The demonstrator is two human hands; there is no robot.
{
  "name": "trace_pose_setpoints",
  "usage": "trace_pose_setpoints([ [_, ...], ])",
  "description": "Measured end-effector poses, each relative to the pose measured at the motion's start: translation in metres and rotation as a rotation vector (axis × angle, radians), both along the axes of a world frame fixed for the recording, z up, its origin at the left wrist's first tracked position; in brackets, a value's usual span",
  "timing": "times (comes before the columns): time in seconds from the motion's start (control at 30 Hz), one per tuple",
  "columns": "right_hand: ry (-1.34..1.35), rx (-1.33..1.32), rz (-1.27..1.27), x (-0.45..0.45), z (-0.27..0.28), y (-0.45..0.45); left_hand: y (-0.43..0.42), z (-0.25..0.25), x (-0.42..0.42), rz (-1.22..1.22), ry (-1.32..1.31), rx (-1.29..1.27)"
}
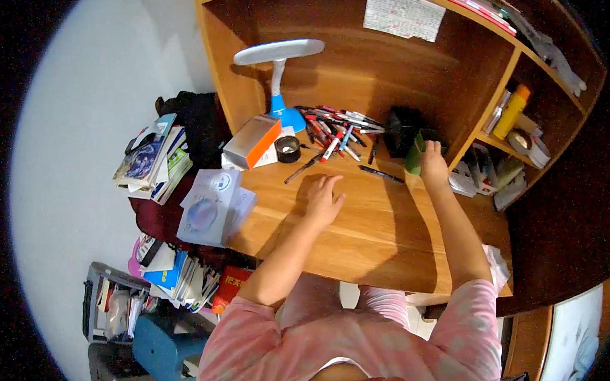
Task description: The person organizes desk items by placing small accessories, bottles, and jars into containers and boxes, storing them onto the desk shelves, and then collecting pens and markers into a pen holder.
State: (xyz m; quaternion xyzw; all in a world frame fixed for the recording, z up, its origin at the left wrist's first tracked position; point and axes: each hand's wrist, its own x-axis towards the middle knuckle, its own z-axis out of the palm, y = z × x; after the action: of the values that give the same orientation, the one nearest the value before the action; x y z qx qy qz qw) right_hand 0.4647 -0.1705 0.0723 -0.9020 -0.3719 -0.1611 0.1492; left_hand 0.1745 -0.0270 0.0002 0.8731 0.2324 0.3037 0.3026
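Observation:
My right hand (432,160) is at the back right of the desk, its fingers closed over the near rim of a green pen holder (414,159). What is inside the holder is hidden. Close beside it on the left stands a black pen holder (402,131). My left hand (325,199) rests on the desktop with fingers apart and holds nothing. Beyond it lies a heap of pens and markers (341,130), red, black and white. A black pen (381,174) lies alone between my hands, and another dark pen (302,170) is near the heap.
A blue-and-white desk lamp (279,89), an orange-and-grey box (254,143) and a roll of black tape (287,149) stand at the back left. A pale box (210,207) sits at the left edge. Shelves with a yellow bottle (511,112) rise on the right.

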Motion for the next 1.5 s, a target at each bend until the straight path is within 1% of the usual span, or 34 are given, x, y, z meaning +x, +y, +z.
trace_pose_setpoints([
  [0.07,-0.116,0.085,0.102,0.001,-0.004,-0.01,0.0,-0.002,0.001,0.006,0.02,-0.013],
  [0.1,-0.07,0.064,0.038,-0.005,0.005,-0.008,-0.001,-0.001,0.0,0.012,0.023,-0.007],
  [0.2,-0.126,0.144,0.083,-0.019,0.016,-0.017,-0.004,0.003,0.0,0.021,0.053,-0.012],
  [0.27,-0.16,0.227,0.216,-0.028,0.021,-0.026,-0.003,0.007,0.002,0.019,0.105,-0.043],
  [0.33,-0.211,0.26,0.334,-0.051,0.033,-0.032,-0.005,0.017,0.003,0.021,0.07,0.02],
  [0.37,-0.15,0.292,0.43,-0.068,0.043,-0.037,-0.008,0.024,0.002,0.021,0.052,0.051],
  [0.4,-0.157,0.31,0.465,-0.078,0.042,-0.037,-0.014,0.036,-0.001,-0.003,0.055,0.007],
  [0.47,0.006,0.372,0.532,-0.111,0.051,-0.038,-0.026,0.059,-0.008,-0.046,0.061,-0.081],
  [0.53,0.012,0.429,0.675,-0.134,0.05,-0.038,-0.029,0.056,-0.016,-0.09,-0.02,-0.107],
  [0.57,0.154,0.426,0.672,-0.149,0.051,-0.04,-0.031,0.054,-0.021,-0.113,-0.06,-0.12],
  [0.6,0.079,0.415,0.725,-0.155,0.044,-0.036,-0.036,0.056,-0.029,-0.078,-0.045,-0.126],
  [0.67,0.208,0.377,0.789,-0.172,0.036,-0.033,-0.049,0.064,-0.048,-0.011,-0.016,-0.135],
  [0.7,0.249,0.374,0.833,-0.181,0.032,-0.032,-0.053,0.059,-0.055,0.042,-0.012,-0.146],
  [0.77,0.33,0.39,0.93,-0.194,0.023,-0.028,-0.057,0.053,-0.07,0.071,-0.033,-0.207],
  [0.83,0.417,0.354,0.963,-0.208,0.016,-0.026,-0.06,0.051,-0.081,0.091,-0.036,-0.253],
  [0.87,0.477,0.335,0.982,-0.213,0.013,-0.024,-0.059,0.043,-0.084,0.081,-0.06,-0.229],
  [0.97,0.467,0.369,1.117,-0.221,0.01,-0.018,-0.061,0.026,-0.09,0.071,-0.152,-0.141],
  [1.07,0.533,0.435,1.166,-0.223,0.011,-0.011,-0.053,0.013,-0.093,0.054,-0.182,-0.203],
  [1.17,0.664,0.552,0.991,-0.226,0.032,-0.009,-0.047,-0.016,-0.094,0.165,-0.3,-0.345],
  [1.2,0.552,0.5,0.91,-0.214,0.024,0.0,-0.047,-0.017,-0.096,0.18,-0.303,-0.349],
  [1.27,0.335,0.394,0.746,-0.169,-0.01,0.02,-0.049,-0.015,-0.103,0.21,-0.305,-0.358],
  [1.33,0.113,0.236,0.566,-0.133,-0.03,0.028,-0.049,-0.014,-0.11,0.217,-0.307,-0.351],
  [1.4,0.039,0.122,0.414,-0.109,-0.053,0.032,-0.047,-0.014,-0.113,0.246,-0.287,-0.318],
  [1.43,0.0,0.066,0.336,-0.097,-0.062,0.035,-0.044,-0.015,-0.113,0.223,-0.326,-0.352],
  [1.5,0.019,0.019,0.353,-0.074,-0.077,0.042,-0.04,-0.017,-0.114,0.18,-0.403,-0.42],
])
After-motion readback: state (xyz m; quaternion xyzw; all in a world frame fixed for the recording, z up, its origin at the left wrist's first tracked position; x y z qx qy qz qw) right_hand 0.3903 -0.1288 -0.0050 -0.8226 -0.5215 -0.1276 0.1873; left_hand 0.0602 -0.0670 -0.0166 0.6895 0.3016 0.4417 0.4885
